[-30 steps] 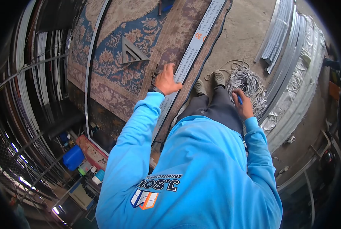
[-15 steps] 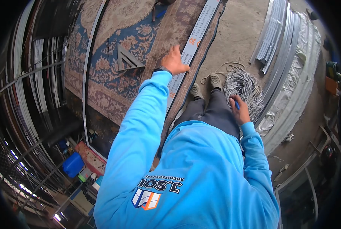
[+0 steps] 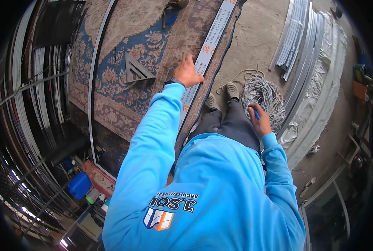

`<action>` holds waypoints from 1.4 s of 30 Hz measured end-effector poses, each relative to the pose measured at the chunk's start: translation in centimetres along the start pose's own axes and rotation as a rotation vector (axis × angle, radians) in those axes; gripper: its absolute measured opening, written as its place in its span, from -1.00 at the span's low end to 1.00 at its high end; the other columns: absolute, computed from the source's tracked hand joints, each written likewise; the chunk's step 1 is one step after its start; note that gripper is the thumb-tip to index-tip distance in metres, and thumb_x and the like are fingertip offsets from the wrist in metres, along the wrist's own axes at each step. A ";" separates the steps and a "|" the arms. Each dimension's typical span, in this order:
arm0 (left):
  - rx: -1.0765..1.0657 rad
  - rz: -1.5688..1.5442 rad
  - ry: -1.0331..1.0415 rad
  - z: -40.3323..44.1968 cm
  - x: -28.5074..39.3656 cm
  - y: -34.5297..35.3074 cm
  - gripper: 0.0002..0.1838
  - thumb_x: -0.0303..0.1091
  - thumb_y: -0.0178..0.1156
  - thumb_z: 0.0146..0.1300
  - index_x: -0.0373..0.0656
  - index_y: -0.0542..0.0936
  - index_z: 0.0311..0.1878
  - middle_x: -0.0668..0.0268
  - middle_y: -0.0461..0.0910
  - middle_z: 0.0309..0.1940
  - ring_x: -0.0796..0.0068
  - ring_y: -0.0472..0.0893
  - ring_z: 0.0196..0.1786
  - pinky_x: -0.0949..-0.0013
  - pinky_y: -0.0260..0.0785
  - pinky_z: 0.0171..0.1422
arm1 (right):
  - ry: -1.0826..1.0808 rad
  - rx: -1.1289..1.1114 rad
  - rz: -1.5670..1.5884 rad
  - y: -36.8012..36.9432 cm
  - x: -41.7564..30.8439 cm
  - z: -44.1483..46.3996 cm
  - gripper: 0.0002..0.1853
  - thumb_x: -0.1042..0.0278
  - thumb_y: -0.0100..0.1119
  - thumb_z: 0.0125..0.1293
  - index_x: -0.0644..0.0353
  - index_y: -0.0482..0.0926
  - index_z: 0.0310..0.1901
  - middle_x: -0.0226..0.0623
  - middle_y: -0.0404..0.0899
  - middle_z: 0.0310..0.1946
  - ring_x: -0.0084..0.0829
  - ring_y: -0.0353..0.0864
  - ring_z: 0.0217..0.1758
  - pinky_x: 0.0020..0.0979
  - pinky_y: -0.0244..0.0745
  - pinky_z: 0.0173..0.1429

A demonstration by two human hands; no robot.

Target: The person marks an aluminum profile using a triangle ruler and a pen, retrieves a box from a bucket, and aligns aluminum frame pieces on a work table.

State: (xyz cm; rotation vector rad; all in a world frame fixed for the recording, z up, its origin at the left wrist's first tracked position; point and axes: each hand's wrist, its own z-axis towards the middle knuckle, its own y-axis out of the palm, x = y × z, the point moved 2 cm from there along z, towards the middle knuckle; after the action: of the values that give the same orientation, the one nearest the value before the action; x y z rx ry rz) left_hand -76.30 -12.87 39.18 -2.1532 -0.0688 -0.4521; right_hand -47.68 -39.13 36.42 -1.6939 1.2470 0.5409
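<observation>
Aluminum profile, left hand at edge, right hand gripping blue item

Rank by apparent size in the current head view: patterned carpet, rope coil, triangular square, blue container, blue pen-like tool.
1. Patterned carpet
2. Rope coil
3. Triangular square and blue container: too close to rank
4. Blue pen-like tool, partly hidden by fingers

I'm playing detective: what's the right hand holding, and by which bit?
The right hand holds a small blue thing; I can't tell by which part.
</observation>
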 end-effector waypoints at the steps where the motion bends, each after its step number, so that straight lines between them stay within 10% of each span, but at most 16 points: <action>1: 0.004 -0.007 0.002 -0.5 -0.3 0.1 0.08 -0.05 0.55 0.01 -0.28 0.22 0.53 -0.05 0.37 0.44 -0.17 0.54 0.41 -0.05 0.46 0.48 | 0.005 0.001 0.003 0.1 0.0 0.2 -0.72 0.16 0.20 0.62 0.16 0.67 0.13 0.09 0.77 -0.14 0.10 0.77 -0.06 -0.12 0.61 0.09; 36: 0.116 -0.120 0.028 -11.6 -5.9 4.2 -0.20 -0.26 0.49 0.14 -0.24 0.38 0.43 -0.02 0.52 0.24 -0.08 0.61 0.27 -0.02 0.51 0.34 | 0.009 -0.013 0.057 0.5 0.8 2.1 -0.70 0.11 0.17 0.65 0.15 0.65 0.14 0.11 0.76 -0.17 0.12 0.76 -0.10 -0.12 0.60 0.06; 42: 0.115 -0.176 0.034 -11.3 -7.5 4.6 -0.35 -0.23 0.50 0.19 -0.25 0.54 0.32 0.08 0.65 0.05 0.20 0.71 -0.03 0.12 0.61 0.14 | -0.036 -0.032 0.057 1.2 -0.7 2.6 -0.62 0.05 0.13 0.68 0.18 0.56 0.25 0.05 0.77 -0.15 0.00 0.80 -0.10 -0.15 0.62 0.08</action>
State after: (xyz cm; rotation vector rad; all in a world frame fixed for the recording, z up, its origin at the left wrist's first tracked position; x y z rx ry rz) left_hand -85.59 -23.68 38.93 -2.0337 -0.2612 -0.5718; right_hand -48.62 -36.59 35.23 -1.6720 1.2701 0.6265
